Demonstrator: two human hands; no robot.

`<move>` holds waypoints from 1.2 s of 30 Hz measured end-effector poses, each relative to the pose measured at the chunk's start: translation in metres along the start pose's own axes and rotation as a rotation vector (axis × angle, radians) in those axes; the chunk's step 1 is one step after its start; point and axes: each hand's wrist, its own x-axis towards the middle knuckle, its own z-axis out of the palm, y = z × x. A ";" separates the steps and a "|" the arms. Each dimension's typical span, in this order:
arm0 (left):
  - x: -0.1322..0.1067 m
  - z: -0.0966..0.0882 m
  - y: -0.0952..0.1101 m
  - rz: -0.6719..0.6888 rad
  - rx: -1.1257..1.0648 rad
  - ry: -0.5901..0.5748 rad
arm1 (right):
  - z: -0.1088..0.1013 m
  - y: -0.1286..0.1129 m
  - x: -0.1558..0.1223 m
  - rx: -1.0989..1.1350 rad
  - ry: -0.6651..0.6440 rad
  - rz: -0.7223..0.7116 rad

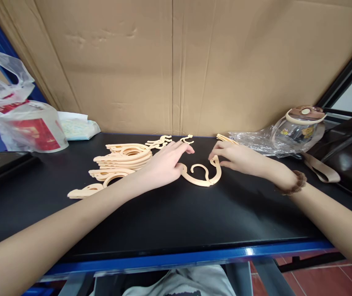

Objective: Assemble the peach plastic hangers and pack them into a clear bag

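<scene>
A peach plastic folding hanger [199, 181] lies on the black tabletop, its two arms curved upward and its hook curled between them. My left hand [165, 164] is at the hanger's left end, the thumb against it and the index finger raised; the other fingers' grip is partly hidden. At the opposite end, my right hand [235, 158] pinches the tip between thumb and fingers. Left of my left hand is a stack of matching hanger pieces [123, 158]. Loose hook pieces [160, 142] lie behind my left hand, and another hook [188, 139] sits near its fingertips. More thin peach pieces [225, 138] show behind my right hand.
A bagged cup [37, 127] and a tissue pack [79, 126] stand at the left, with a dark phone-like device [5, 166] nearer. Crumpled clear plastic [256, 139], a clear bottle [299, 129] and a dark bag [351, 152] occupy the right. Cardboard [117, 65] walls the back.
</scene>
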 end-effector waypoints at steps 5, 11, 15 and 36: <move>-0.002 0.002 -0.008 0.058 0.041 -0.077 | -0.001 -0.010 0.002 -0.047 0.013 0.208; -0.003 0.010 -0.018 0.108 0.018 -0.171 | -0.005 -0.026 0.002 0.188 -0.043 0.134; -0.002 0.006 -0.018 0.092 -0.006 -0.224 | -0.006 -0.028 0.001 0.365 -0.061 -0.023; -0.024 -0.008 0.066 0.332 0.107 -0.404 | -0.003 -0.020 0.006 0.108 0.104 0.062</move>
